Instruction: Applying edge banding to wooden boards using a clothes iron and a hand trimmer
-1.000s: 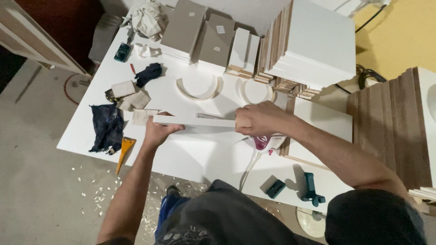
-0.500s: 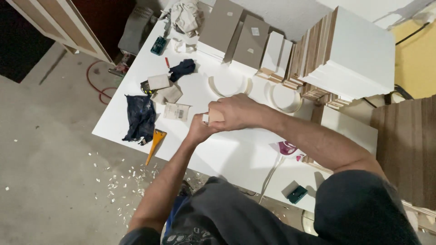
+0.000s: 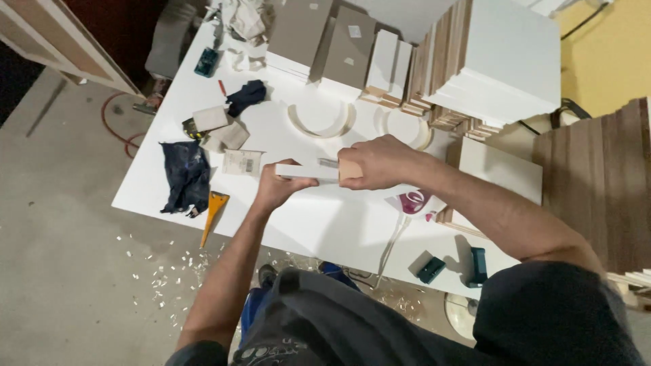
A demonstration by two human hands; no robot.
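Hands have closed in since a second ago: left hand (image 3: 279, 184) wraps the white strip (image 3: 305, 172) at frame centre over the worktop (image 3: 325, 224), right hand (image 3: 380, 163) clamps a tan block (image 3: 348, 170) against it.

Right end of the white strip (image 3: 305, 171) hidden inside the right hand (image 3: 380, 161), small metal piece (image 3: 328, 163) at its fingertips too small to identify, left hand's (image 3: 281, 184) palm side hidden, stacked white panels (image 3: 498, 61) beyond the hands cut by the top edge, table's (image 3: 325, 224) near-right corner covered by the person's shoulder.
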